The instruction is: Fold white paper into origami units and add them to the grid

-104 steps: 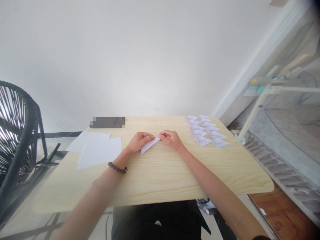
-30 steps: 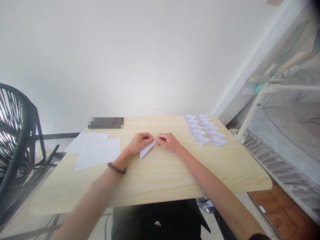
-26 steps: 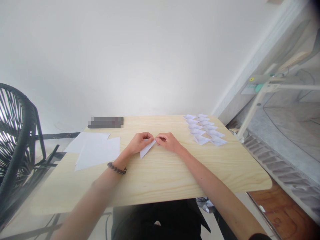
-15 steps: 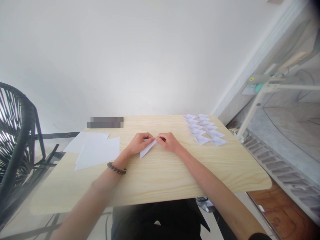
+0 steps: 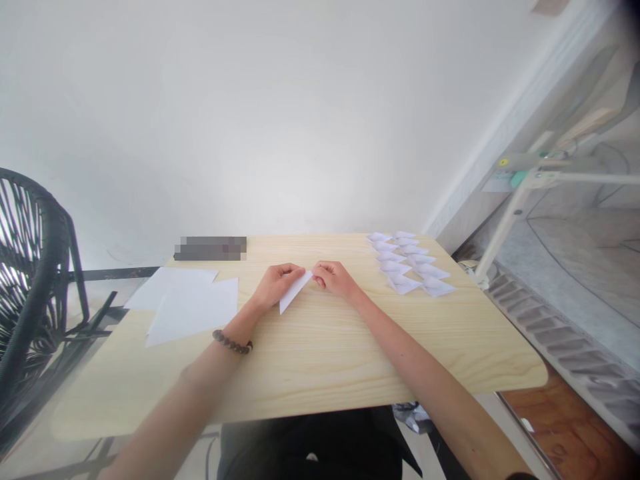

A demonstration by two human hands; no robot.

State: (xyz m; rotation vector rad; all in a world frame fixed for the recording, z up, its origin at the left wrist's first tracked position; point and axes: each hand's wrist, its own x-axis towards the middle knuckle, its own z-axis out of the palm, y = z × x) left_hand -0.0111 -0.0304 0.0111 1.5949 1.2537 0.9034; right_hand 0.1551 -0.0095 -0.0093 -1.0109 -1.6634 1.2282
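Note:
Over the middle of the wooden table, a small folded piece of white paper slants between my two hands. My left hand grips its left side, thumb on top and fingers curled behind, partly hiding it. My right hand pinches the paper's upper right tip between thumb and fingers. At the back right stand several folded paper boats in two columns. Flat white sheets of paper overlap on the table's left side.
The pale wooden table meets a white wall at its back edge. A blurred-out dark patch covers something at the back left. A dark woven chair stands to the left, and a white metal frame to the right.
Both hands stay in nearly the same place on the folded paper. More of the paper's face shows beside the left thumb now. The camera has tilted very slightly.

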